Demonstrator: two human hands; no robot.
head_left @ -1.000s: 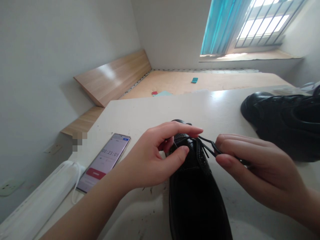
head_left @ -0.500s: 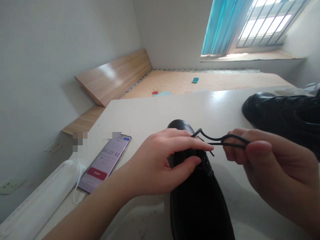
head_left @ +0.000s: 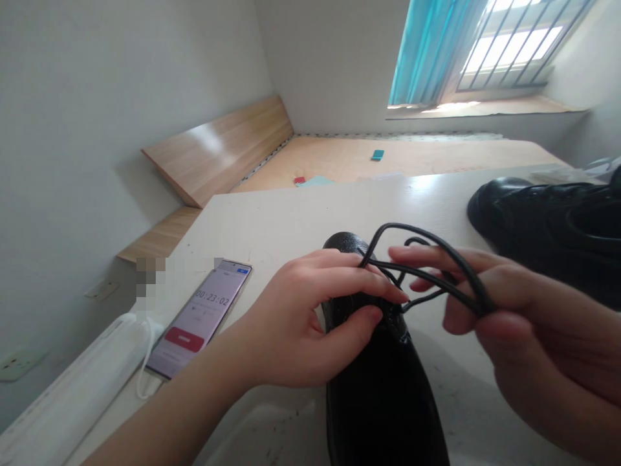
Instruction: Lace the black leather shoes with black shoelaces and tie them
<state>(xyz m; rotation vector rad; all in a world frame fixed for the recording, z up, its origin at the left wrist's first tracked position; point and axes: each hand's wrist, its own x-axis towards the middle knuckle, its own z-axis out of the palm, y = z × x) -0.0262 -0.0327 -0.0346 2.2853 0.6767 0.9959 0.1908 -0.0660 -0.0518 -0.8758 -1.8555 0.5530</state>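
A black leather shoe [head_left: 383, 388] stands on the white table, its heel end close to me. My left hand [head_left: 315, 310] grips it across the lacing area, thumb on the near side and fingers over the top; the fingertips are partly hidden. A black shoelace [head_left: 412, 230] rises from the shoe in wide loops towards the right. Between thumb and forefinger, my right hand [head_left: 524, 323] pinches the doubled lace, while its other fingers reach past the loops near another strand of lace.
A second black shoe [head_left: 543, 226] lies to the right on the white table [head_left: 272, 226]. At the left are a phone [head_left: 198, 317] showing a timer and a long white object [head_left: 72, 395] with a white cord. Behind stands a bed [head_left: 427, 155] with a wooden headboard [head_left: 228, 142].
The lace in my right hand has gone from a narrow, nearly flat strand to wide raised loops. My right-hand fingers have spread towards the shoe. The left hand stays nearly still.
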